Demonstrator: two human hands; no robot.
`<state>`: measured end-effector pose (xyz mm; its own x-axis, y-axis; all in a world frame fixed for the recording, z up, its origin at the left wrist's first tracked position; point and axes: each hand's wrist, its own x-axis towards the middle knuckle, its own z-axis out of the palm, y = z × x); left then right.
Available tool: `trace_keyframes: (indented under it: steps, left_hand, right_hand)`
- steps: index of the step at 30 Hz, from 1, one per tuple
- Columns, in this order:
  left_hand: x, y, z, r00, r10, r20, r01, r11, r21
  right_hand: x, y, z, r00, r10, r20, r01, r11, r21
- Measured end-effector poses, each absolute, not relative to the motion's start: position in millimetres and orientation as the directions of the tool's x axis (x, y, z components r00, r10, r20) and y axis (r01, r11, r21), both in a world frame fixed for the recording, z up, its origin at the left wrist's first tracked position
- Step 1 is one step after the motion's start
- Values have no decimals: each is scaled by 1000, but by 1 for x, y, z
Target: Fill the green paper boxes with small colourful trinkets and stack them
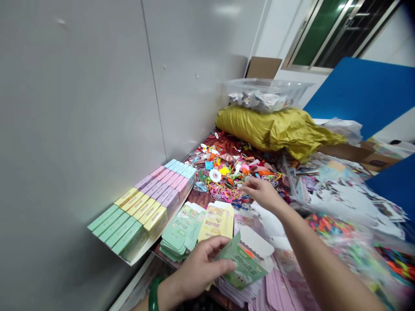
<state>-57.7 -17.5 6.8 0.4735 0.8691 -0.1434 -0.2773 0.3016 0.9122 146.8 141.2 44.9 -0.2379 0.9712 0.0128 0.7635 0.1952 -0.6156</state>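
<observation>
My left hand [207, 265], with a green bangle at the wrist, grips a small green printed cardboard box [244, 264]. The box's top flaps stand up and something orange shows inside. My right hand [259, 190] is over the near edge of a heap of small trinkets [223, 170], beside a tangle of coloured elastic bands [223, 192]. Its fingers are pinched together; whatever may be between them is too small to make out. Flat green cartons [181, 226] and yellow cartons [217, 218] lie stacked just beyond my left hand.
Closed boxes in pastel rows fill a tray [131, 261] against the grey wall [97, 108]. Pink cartons [275, 287] lie at the front. A yellow sack [266, 127] supports a clear plastic bin [272, 88]. Bags of colourful bits [343, 242] and paper cut-outs [353, 198] crowd the right.
</observation>
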Motion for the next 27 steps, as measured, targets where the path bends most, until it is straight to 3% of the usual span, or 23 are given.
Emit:
trace_keyframes:
  steps: [3,8,13,20,23,27]
  left_hand:
    - [-67,-15,10,451,877,-166,-292,321,901]
    - [-78,-11,4,464,866,-185,-364,376,852]
    - [-87,-5,-8,453,874,-174,-404,376,834]
    - [-94,1,-9,438,887,-149,-450,360,817]
    - [-93,2,-9,449,878,-165,-428,374,823]
    - [-90,2,-8,453,874,-179,-407,381,830]
  right_hand:
    - [129,182,7,-155,988,10,839,137,-526]
    - [110,216,-30,-72,997,31,859,78,-506]
    - [112,235,-34,-33,999,5,771,29,-636]
    - [138,235,-8,-40,999,-20,439,-1,-898]
    - [142,229,-1,-54,998,-22,399,2,-917]
    - [133,219,-5,-88,995,-41,546,14,-838]
